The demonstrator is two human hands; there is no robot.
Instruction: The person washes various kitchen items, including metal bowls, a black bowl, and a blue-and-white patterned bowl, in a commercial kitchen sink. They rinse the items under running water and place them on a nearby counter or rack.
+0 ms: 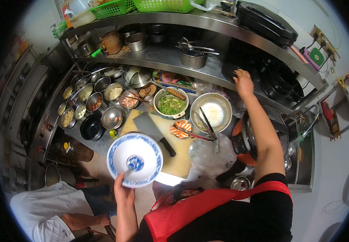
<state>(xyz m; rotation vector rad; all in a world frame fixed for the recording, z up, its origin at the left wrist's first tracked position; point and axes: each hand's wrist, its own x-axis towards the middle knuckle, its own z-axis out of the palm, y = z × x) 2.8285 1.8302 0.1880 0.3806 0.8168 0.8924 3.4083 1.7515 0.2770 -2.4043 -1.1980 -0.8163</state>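
Observation:
My left hand (125,189) holds a blue-and-white patterned bowl (118,151) by its near rim, thumb over the edge, inside facing up. The bowl is in front of the near left part of a yellowish cutting board (177,165), on which a cleaver (147,124) with a black handle lies. My right hand (243,80) reaches to the steel shelf (213,75) at a dark round item (230,72); its fingertips are partly hidden, so I cannot tell whether it grips anything. Right of the board stands a large steel bowl (215,101) with tongs (206,122) in it.
Several steel bowls of ingredients (95,101) crowd the left of the counter. A colander of chopped greens (171,104) sits behind the board. A pot of utensils (193,60) stands on the shelf. At lower left is another person (53,205); a sink (306,163) is at right.

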